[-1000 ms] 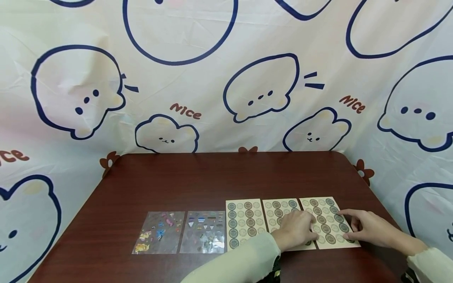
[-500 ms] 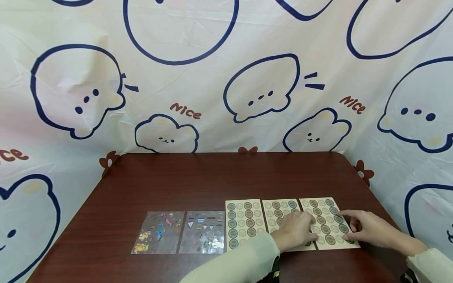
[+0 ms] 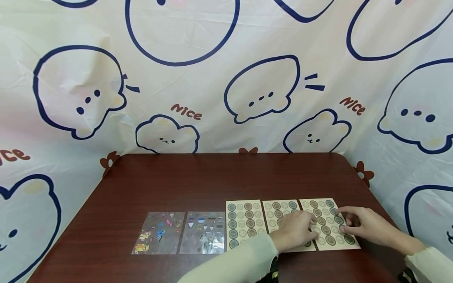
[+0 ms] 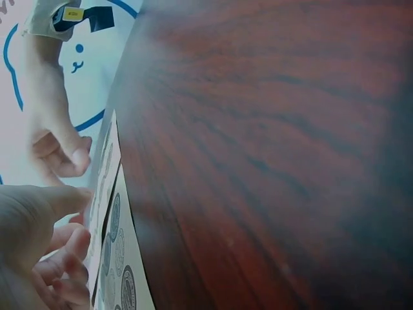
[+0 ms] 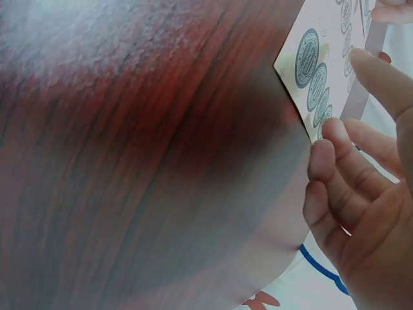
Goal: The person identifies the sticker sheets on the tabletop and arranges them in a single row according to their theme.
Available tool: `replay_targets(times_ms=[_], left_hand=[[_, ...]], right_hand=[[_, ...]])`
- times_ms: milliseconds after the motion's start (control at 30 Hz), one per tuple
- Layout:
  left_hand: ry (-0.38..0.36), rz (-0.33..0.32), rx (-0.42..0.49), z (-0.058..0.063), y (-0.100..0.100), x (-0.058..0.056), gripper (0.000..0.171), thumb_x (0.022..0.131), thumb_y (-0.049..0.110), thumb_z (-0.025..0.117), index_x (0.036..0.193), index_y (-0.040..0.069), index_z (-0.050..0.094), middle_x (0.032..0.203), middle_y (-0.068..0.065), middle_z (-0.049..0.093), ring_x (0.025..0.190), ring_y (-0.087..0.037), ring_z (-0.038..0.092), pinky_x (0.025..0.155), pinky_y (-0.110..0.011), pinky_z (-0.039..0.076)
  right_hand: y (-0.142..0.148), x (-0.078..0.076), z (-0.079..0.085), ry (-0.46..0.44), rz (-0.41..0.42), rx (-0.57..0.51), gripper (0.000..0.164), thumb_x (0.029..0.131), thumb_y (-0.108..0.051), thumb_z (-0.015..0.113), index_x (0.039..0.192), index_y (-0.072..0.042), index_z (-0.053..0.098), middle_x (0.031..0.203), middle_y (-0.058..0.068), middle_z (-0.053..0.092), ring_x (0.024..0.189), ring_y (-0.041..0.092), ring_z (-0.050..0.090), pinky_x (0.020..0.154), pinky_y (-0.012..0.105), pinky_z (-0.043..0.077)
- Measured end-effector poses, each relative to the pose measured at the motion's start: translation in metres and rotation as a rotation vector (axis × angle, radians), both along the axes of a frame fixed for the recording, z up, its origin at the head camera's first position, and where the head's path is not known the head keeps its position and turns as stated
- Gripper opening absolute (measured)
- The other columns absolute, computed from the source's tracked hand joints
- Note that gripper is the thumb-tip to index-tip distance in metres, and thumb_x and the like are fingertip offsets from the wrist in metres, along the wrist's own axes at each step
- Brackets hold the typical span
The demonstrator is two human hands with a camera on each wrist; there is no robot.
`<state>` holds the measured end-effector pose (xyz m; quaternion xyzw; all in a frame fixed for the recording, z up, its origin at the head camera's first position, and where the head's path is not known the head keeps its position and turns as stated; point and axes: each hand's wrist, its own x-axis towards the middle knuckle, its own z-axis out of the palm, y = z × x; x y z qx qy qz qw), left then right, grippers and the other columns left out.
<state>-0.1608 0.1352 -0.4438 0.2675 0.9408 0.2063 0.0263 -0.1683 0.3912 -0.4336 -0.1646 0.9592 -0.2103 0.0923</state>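
Observation:
Three cream sticker sheets with rows of round dark and pale seals lie side by side on the table. My left hand [image 3: 295,231] rests over the middle sheet [image 3: 270,205], its thumb and fingertips at the left edge of the rightmost sheet [image 3: 327,220]. Part of the middle sheet is hidden under it. At the right edge of that rightmost sheet is my right hand [image 3: 369,227], thumb and index finger spread apart with the tips over the edge. In the right wrist view its fingers [image 5: 352,177] are loosely bent beside the sheet's corner, with nothing held.
The third cream sheet [image 3: 245,226] lies left of the middle one. Further left are two clear sheets with small coloured stickers, one [image 3: 203,232] against the cream sheet and one [image 3: 166,230] beyond it. A dark red-brown table [image 3: 226,177] carries everything, with a cartoon-printed cloth [image 3: 212,86] behind.
My right hand has shifted slightly away from me, its thumb moving off the seal at the sheet's near right corner, which now shows. The left hand has stayed in place.

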Motion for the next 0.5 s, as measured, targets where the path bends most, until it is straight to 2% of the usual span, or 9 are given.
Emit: replay_targets(times_ms=[233, 500], left_hand=[[-0.032, 0.028, 0.020, 0.000, -0.003, 0.000, 0.026, 0.087, 0.042, 0.077, 0.112, 0.036, 0.074, 0.089, 0.025, 0.068, 0.075, 0.008, 0.057, 0.059, -0.017, 0.040], [-0.034, 0.031, 0.088, 0.002, -0.013, -0.006, 0.025, 0.092, 0.037, 0.073, 0.116, 0.032, 0.073, 0.074, 0.024, 0.059, 0.061, 0.009, 0.047, 0.055, -0.014, 0.036]], right_hand=[[-0.008, -0.002, 0.000, 0.081, -0.027, -0.002, 0.037, 0.087, -0.034, 0.078, 0.115, -0.010, 0.070, 0.074, -0.011, 0.053, 0.058, -0.002, 0.041, 0.054, 0.021, 0.037], [-0.014, -0.006, 0.000, 0.092, -0.029, -0.001, 0.029, 0.091, -0.026, 0.076, 0.114, -0.010, 0.070, 0.073, -0.010, 0.053, 0.058, -0.002, 0.042, 0.054, 0.021, 0.038]])
